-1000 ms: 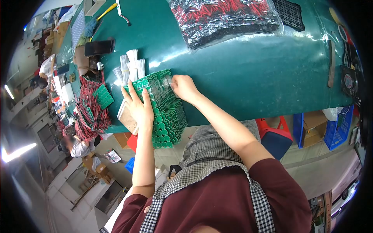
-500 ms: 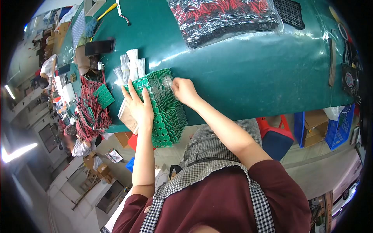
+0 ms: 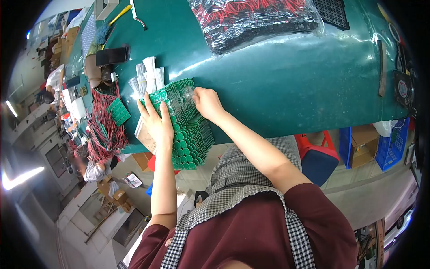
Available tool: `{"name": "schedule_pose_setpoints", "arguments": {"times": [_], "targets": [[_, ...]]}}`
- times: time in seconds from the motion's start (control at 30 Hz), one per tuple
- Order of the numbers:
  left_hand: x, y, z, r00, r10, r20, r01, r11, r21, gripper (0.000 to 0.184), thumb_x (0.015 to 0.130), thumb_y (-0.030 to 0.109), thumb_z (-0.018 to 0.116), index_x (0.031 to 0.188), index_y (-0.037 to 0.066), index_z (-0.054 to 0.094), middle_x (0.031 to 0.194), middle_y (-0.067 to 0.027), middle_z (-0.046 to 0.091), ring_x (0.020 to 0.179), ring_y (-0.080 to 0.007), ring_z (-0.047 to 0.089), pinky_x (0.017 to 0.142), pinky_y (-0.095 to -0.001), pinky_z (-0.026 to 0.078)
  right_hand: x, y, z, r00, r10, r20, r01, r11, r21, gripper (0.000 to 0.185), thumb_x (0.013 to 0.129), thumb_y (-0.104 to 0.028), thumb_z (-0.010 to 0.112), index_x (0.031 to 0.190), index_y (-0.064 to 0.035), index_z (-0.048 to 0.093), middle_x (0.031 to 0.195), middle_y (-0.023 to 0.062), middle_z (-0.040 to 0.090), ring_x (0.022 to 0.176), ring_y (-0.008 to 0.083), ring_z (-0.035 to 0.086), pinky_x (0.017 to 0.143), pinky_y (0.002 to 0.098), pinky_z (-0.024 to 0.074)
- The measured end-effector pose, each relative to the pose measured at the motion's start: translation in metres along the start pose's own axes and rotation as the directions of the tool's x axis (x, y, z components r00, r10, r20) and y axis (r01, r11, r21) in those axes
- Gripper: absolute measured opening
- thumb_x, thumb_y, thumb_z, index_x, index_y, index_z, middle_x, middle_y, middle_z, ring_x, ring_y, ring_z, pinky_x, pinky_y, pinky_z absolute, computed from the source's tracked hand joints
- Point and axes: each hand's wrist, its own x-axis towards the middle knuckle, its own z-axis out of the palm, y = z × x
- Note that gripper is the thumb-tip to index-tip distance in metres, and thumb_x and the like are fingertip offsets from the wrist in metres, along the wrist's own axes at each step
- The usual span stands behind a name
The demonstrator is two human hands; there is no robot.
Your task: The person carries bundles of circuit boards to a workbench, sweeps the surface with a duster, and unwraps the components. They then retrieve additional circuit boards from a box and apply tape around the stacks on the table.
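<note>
A thick stack of green circuit boards [image 3: 186, 139] with scalloped, rounded edges lies near the front edge of the table and juts past it. My left hand [image 3: 156, 124] rests on its left side, fingers spread and flat against the boards. At the upper right side of the stack, my right hand [image 3: 209, 104] is closed in a pinch. A shiny, see-through patch shows on the boards beside those fingertips, but what they hold is hidden. Bundles of white wires [image 3: 150, 76] lie just behind the stack, and a piece of brown cardboard [image 3: 145, 136] lies by my left wrist.
Red and black wires [image 3: 105, 125] with a small green board panel [image 3: 118, 111] lie at the left. A phone [image 3: 112, 56] sits farther back. A plastic-wrapped bundle of red and black wires [image 3: 260, 27] and a black grid tray [image 3: 331, 13] are at the far side.
The view has shifted slightly. My right hand stays pinched at the stack's edge, its fingers turned a little. My left hand keeps its place on the boards.
</note>
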Motion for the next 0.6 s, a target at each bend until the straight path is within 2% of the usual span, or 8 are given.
{"name": "schedule_pose_setpoints", "arguments": {"times": [0.13, 0.17, 0.27, 0.4, 0.53, 0.6], "targets": [[0.001, 0.002, 0.0, 1.0, 0.008, -0.003, -0.008, 1.0, 0.011, 0.057, 0.088, 0.037, 0.044, 0.137, 0.014, 0.028, 0.14, -0.0253, 0.02, 0.122, -0.0435, 0.031, 0.1, -0.0464, 0.027, -0.016, 0.0, -0.007, 0.994, 0.061, 0.086, -0.06, 0.998, -0.012, 0.009, 0.075, -0.007, 0.058, 0.078, 0.0014, 0.057, 0.071, 0.0206, 0.059, 0.072, 0.0378, 0.058, 0.065, 0.0437, 0.0462], [0.0, 0.002, -0.001, 1.0, 0.007, -0.004, -0.007, 1.0, 0.006, 0.057, 0.088, 0.037, 0.044, 0.137, 0.014, 0.028, 0.139, -0.0253, 0.02, 0.122, -0.0435, 0.031, 0.1, -0.0462, 0.027, -0.016, 0.0, -0.007, 0.996, 0.05, 0.068, -0.051, 0.999, 0.018, 0.008, 0.074, -0.006, 0.056, 0.071, 0.0014, 0.054, 0.067, 0.0221, 0.057, 0.07, 0.0392, 0.058, 0.066, 0.0473, 0.0458], [-0.001, 0.003, 0.0, 1.0, -0.009, 0.003, 0.009, 1.0, 0.0, 0.056, 0.088, 0.036, 0.044, 0.137, 0.013, 0.028, 0.139, -0.0254, 0.02, 0.122, -0.0437, 0.031, 0.1, -0.0458, 0.027, 0.002, -0.001, 0.0, 1.0, -0.013, 0.001, 0.013, 1.0, -0.011, 0.01, 0.074, -0.007, 0.06, 0.079, 0.001, 0.057, 0.071, 0.0202, 0.059, 0.072, 0.0376, 0.058, 0.065, 0.0434, 0.0464], [0.0, 0.002, -0.001, 1.0, 0.018, -0.002, -0.018, 1.0, 0.015, 0.056, 0.088, 0.035, 0.045, 0.136, 0.012, 0.029, 0.139, -0.0256, 0.021, 0.122, -0.0437, 0.031, 0.1, -0.0455, 0.027, -0.019, 0.001, -0.004, 0.998, 0.052, 0.036, -0.053, 0.999, 0.003, 0.009, 0.074, -0.005, 0.059, 0.079, 0.0014, 0.057, 0.073, 0.0206, 0.059, 0.073, 0.0374, 0.058, 0.065, 0.0437, 0.046], [0.0, 0.003, 0.0, 1.0, 0.009, -0.003, -0.009, 1.0, -0.012, 0.056, 0.088, 0.035, 0.046, 0.136, 0.011, 0.029, 0.139, -0.0259, 0.021, 0.122, -0.0434, 0.031, 0.1, -0.0456, 0.027, -0.002, 0.0, -0.002, 1.0, 0.0, 0.011, 0.0, 1.0, 0.002, 0.009, 0.075, -0.007, 0.059, 0.078, 0.0012, 0.056, 0.071, 0.0205, 0.058, 0.071, 0.0381, 0.058, 0.064, 0.0444, 0.0454], [0.0, 0.002, -0.001, 1.0, -0.001, -0.001, 0.001, 1.0, -0.001, 0.056, 0.087, 0.034, 0.046, 0.136, 0.012, 0.029, 0.139, -0.0259, 0.021, 0.122, -0.0433, 0.031, 0.099, -0.0456, 0.027, -0.006, -0.002, -0.003, 0.998, 0.025, 0.055, -0.026, 1.0, 0.015, 0.008, 0.075, -0.007, 0.057, 0.074, 0.0009, 0.055, 0.072, 0.0218, 0.059, 0.072, 0.0386, 0.058, 0.066, 0.046, 0.0461]]}}
